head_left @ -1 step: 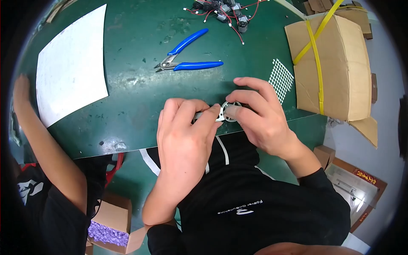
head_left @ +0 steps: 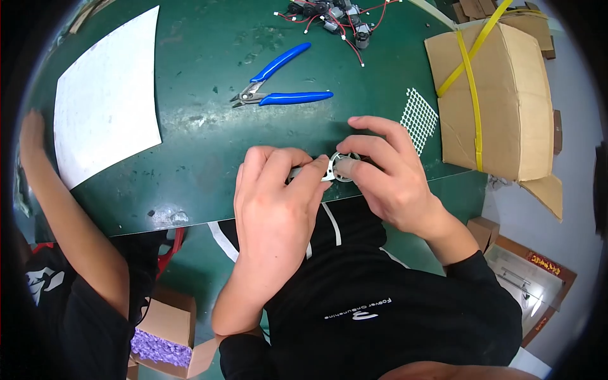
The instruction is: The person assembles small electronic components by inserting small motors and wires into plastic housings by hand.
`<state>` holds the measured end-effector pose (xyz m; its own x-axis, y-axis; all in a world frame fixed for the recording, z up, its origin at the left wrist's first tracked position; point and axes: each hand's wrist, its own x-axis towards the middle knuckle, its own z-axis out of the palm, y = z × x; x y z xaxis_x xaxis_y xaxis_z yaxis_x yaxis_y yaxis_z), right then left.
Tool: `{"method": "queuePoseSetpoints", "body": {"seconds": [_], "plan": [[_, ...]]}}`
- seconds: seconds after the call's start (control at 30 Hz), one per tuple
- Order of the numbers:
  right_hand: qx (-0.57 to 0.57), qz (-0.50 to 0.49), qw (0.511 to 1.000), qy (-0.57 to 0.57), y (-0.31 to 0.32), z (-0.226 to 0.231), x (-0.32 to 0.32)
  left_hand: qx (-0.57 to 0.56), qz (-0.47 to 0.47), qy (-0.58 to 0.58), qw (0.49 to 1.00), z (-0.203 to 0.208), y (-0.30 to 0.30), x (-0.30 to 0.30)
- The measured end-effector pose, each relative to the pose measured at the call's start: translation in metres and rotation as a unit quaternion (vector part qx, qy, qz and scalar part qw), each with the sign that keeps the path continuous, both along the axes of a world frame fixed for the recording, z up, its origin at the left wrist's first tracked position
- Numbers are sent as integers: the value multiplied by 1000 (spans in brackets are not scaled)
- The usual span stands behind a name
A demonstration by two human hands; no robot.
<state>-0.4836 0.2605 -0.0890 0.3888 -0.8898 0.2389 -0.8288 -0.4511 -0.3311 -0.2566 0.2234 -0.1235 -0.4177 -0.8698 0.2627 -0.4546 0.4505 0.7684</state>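
Close to the table's near edge, both hands meet at a small whitish part with a round, open ring at one end (head_left: 330, 170). My left hand (head_left: 277, 196) pinches its left side between thumb and fingers, covering most of that end. On the ring side, my right hand (head_left: 394, 180) grips with thumb and index finger, while its other fingers are raised and bent. A dark bit shows beneath the left fingers, too hidden to name. Beyond the hands lie flush cutters (head_left: 278, 85) with blue handles, their jaws apart and pointing left.
Small motors (head_left: 335, 16) with red and black wires lie at the far side. A white sheet (head_left: 111, 101) is at left, beside a co-worker's arm (head_left: 76, 215). At right are a white mesh piece (head_left: 419, 120) and a cardboard box (head_left: 487, 101). A box of purple pieces (head_left: 161, 348) stands below.
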Motion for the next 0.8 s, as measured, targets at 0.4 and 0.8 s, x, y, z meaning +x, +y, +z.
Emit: {"method": "queuePoseSetpoints", "body": {"seconds": [0.4, 0.8], "plan": [[62, -41, 996, -42, -2, 17, -5, 4, -2, 4, 1000, 1, -3, 1], [36, -9, 999, -10, -7, 16, -7, -3, -3, 12, 1000, -2, -2, 2]]}}
